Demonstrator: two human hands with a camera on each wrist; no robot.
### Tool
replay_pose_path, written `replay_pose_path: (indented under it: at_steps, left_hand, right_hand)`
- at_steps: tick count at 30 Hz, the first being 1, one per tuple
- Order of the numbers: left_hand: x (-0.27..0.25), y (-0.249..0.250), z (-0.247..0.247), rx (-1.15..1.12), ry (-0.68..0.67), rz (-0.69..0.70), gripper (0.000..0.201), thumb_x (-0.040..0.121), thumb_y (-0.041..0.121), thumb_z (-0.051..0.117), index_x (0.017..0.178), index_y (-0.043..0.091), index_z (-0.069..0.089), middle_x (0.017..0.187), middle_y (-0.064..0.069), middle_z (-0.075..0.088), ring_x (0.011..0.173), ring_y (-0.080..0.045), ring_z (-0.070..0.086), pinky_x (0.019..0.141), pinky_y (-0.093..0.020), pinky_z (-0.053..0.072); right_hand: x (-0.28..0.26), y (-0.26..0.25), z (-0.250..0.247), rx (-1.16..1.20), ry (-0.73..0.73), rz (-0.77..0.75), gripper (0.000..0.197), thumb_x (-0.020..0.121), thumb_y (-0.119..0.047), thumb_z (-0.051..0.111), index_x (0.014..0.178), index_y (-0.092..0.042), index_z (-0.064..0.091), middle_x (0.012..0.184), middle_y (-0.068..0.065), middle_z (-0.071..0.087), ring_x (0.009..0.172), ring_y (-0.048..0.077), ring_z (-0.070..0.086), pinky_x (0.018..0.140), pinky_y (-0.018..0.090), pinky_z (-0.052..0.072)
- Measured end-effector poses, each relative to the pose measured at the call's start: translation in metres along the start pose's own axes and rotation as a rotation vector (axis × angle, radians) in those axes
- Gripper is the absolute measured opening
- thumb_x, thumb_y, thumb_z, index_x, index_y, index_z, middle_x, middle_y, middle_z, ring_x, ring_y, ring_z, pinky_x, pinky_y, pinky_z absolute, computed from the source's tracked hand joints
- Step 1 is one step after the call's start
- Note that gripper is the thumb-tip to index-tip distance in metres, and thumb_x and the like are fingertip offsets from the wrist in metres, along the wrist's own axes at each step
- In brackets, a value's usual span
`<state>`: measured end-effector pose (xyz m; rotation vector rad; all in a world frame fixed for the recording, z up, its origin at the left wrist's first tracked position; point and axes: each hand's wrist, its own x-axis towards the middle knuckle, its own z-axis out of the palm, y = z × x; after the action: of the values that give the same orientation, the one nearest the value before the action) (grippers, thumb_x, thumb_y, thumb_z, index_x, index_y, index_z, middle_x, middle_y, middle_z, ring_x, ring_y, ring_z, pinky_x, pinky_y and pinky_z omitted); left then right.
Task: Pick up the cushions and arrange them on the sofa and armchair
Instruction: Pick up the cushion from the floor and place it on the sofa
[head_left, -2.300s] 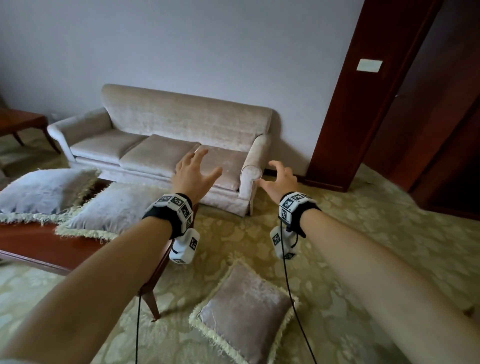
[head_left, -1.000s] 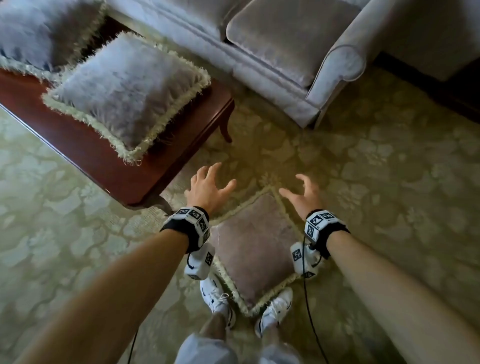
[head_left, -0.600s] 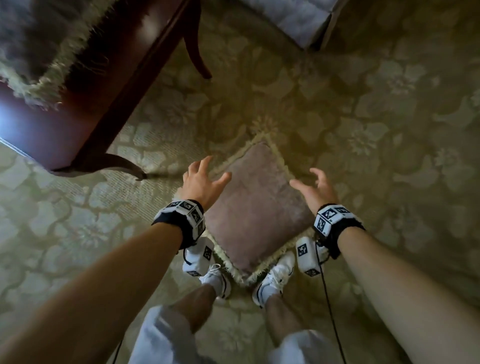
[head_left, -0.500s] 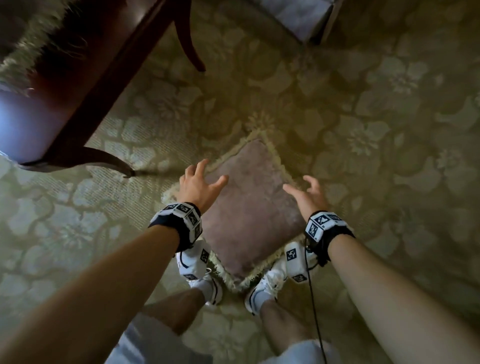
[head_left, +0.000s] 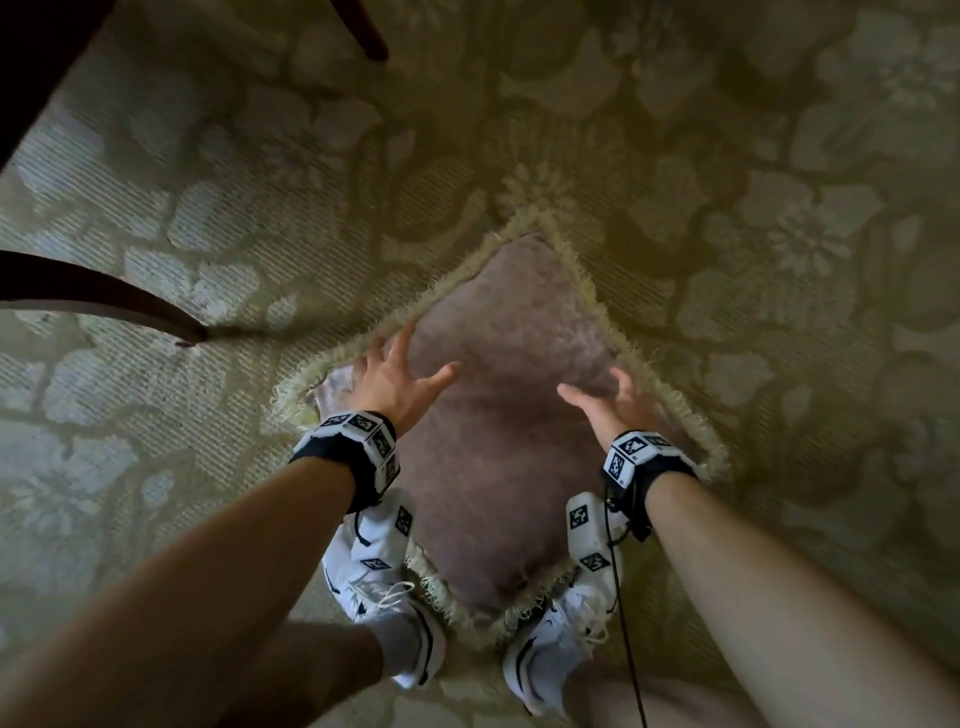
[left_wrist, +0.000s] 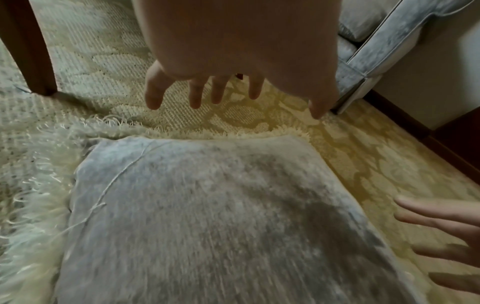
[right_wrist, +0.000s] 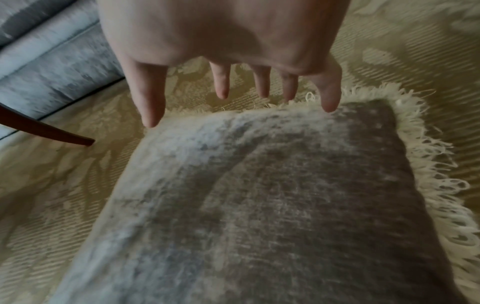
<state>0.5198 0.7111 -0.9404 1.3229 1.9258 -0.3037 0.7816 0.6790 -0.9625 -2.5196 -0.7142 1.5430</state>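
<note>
A grey-pink velvet cushion (head_left: 511, 436) with a cream fringe lies flat on the carpet, turned like a diamond, its near corner between my shoes. My left hand (head_left: 397, 374) hovers over its left corner with fingers spread. My right hand (head_left: 608, 400) hovers over its right edge, fingers also spread. In the left wrist view the cushion (left_wrist: 207, 216) lies below the straight fingers (left_wrist: 194, 94), which are apart from it. In the right wrist view the cushion (right_wrist: 259, 205) lies just under the straight fingertips (right_wrist: 223, 90). Neither hand holds anything.
Dark wooden table legs (head_left: 130, 306) stand at the left on the patterned green carpet (head_left: 779, 260). The sofa's arm and base (left_wrist: 376, 51) show at the upper right of the left wrist view. My white shoes (head_left: 384, 597) flank the cushion's near corner.
I have bent down from facing the sofa. Both hands have dropped lower and closer to the cushion on the floor, staying open with fingers spread.
</note>
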Motion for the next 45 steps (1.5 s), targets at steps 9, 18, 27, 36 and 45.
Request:
replay_pose_path:
  at_steps: [9, 18, 27, 36, 45]
  left_hand:
    - [0.065, -0.015, 0.041, -0.078, -0.040, 0.041, 0.100, 0.067, 0.091, 0.041, 0.150, 0.043, 0.013, 0.163, 0.000, 0.012, 0.146, -0.033, 0.022, 0.109, -0.061, 0.032]
    - [0.098, -0.020, 0.056, 0.062, -0.063, 0.020, 0.118, 0.057, 0.099, 0.030, 0.154, 0.039, 0.002, 0.165, -0.008, -0.005, 0.151, -0.035, 0.000, 0.114, -0.066, 0.011]
    - [0.114, -0.025, 0.059, 0.132, -0.044, -0.001, 0.125, 0.052, 0.101, 0.032, 0.155, 0.037, 0.000, 0.165, -0.012, -0.003, 0.150, -0.036, 0.003, 0.116, -0.063, 0.012]
    - [0.086, -0.012, 0.064, 0.077, -0.019, 0.045, 0.128, 0.049, 0.103, 0.038, 0.146, 0.019, 0.030, 0.116, -0.009, 0.067, 0.101, -0.033, 0.066, 0.093, -0.050, 0.049]
    - [0.012, -0.022, 0.051, 0.205, -0.044, -0.024, 0.114, 0.059, 0.097, 0.034, 0.132, 0.011, 0.047, 0.118, -0.019, 0.065, 0.103, -0.038, 0.064, 0.076, -0.042, 0.049]
  right_hand:
    - [0.056, -0.002, 0.017, -0.221, 0.066, 0.031, 0.123, 0.060, -0.079, 0.070, 0.155, -0.034, 0.006, 0.164, 0.009, 0.005, 0.150, 0.036, 0.005, 0.116, 0.062, 0.014]
    - [0.090, 0.005, 0.018, -0.245, 0.016, 0.036, 0.123, 0.056, -0.080, 0.072, 0.152, -0.034, 0.010, 0.162, 0.006, 0.000, 0.149, 0.032, -0.005, 0.115, 0.064, 0.012]
    - [0.111, 0.009, 0.014, -0.264, -0.015, 0.048, 0.136, 0.053, -0.083, 0.070, 0.155, -0.032, -0.003, 0.165, 0.007, 0.001, 0.150, 0.034, 0.001, 0.117, 0.061, 0.013]
    - [0.089, 0.014, 0.012, -0.273, -0.101, 0.012, 0.133, 0.059, -0.085, 0.065, 0.156, -0.015, 0.008, 0.158, 0.015, 0.029, 0.141, 0.037, 0.033, 0.113, 0.050, 0.027]
    - [0.036, 0.037, 0.005, -0.426, -0.129, -0.088, 0.107, 0.045, -0.100, 0.047, 0.106, -0.014, 0.068, 0.101, 0.009, 0.071, 0.093, 0.029, 0.065, 0.080, 0.032, 0.048]
